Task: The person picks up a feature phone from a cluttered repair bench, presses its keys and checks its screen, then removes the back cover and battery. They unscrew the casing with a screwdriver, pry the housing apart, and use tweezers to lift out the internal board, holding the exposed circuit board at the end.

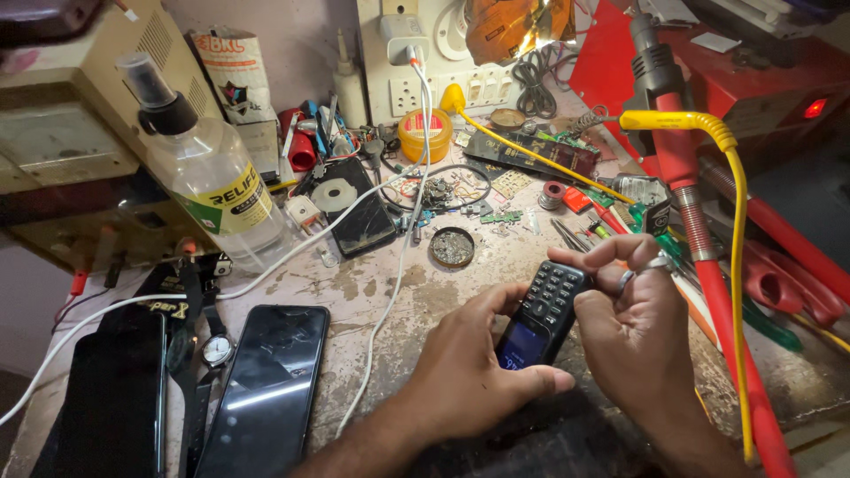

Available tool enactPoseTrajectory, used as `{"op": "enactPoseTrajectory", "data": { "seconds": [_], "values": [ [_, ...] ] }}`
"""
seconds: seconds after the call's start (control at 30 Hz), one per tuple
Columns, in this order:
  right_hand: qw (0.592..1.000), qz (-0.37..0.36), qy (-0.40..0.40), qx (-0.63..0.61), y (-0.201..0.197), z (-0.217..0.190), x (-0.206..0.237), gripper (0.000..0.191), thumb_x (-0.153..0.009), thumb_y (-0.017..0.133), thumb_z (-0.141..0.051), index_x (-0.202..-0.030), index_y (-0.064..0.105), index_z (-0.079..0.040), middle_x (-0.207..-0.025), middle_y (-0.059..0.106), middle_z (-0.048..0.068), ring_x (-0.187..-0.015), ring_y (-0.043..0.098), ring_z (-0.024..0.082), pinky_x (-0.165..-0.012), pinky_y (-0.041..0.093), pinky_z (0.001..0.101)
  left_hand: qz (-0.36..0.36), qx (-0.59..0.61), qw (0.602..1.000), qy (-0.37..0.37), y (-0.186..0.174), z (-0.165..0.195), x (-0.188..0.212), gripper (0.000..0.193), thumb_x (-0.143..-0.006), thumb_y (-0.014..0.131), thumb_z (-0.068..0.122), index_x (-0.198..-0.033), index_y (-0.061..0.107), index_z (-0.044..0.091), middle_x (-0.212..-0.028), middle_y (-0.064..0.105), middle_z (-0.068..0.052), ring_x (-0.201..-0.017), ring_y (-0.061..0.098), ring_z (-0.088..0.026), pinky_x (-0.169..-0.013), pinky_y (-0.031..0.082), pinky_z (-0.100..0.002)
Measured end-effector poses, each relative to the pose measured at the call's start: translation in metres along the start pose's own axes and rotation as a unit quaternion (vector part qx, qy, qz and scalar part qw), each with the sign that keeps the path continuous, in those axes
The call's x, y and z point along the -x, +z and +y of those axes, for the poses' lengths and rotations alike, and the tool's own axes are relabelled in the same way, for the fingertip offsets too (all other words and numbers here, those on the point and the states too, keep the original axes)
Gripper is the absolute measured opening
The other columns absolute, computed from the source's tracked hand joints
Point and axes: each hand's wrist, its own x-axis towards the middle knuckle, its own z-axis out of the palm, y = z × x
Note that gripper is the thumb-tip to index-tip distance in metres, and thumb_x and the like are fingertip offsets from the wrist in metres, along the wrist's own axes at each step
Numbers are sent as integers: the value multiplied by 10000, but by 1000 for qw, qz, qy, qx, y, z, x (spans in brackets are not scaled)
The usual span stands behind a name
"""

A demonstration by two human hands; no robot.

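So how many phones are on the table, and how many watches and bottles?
Keypad phones: 1, the keypad phone held by the left hand and right hand.
Touchscreen phones: 3, at and.
Wristwatches: 1, the wristwatch.
Spray bottles: 1, the spray bottle.
Total: 6.

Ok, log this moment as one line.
left hand: holds keypad phone | right hand: on its keypad end | screen lit | beside: smartphone
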Motion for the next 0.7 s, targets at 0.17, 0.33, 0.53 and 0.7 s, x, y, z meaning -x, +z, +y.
{"op": "enactPoseTrajectory", "data": {
  "seconds": [0.17,0.33,0.53,0.7],
  "values": [
    [999,2,40,-25,-6,-3,-5,355,-834,424,132,-1150,462,-26,-1244,733,274,-1063,700,203,-901,577,319,15,-13,1000,8,1,3,3,838,-630,879,382,-1349,609,49,-1053,779,-115,-953,767,-213,-854,580,-336],
    [992,-57,90,-71,-17,3,-10,272,-942,511,19,-1195,609,-5,-1237,704,162,-1069,703,170,-955,598,337,18,63,998,-9,-1,-1,-4,757,-701,856,292,-1366,600,39,-1060,772,-101,-920,743,-152,-804,584,-299],
    [999,-29,21,18,-44,14,-3,175,-944,649,-35,-1116,662,-8,-1277,709,144,-1112,687,158,-968,568,322,36,312,944,-101,-9,-16,-19,670,-830,767,170,-1445,517,84,-995,729,-106,-827,679,-118,-693,545,-273],
    [972,42,58,222,-42,19,12,130,-845,792,-99,-965,763,-58,-1166,757,51,-962,707,125,-823,568,295,48,385,921,21,-21,-28,-30,505,-1058,587,309,-1436,571,-27,-1146,659,-93,-992,677,-123,-834,574,-272]
  ]
}}
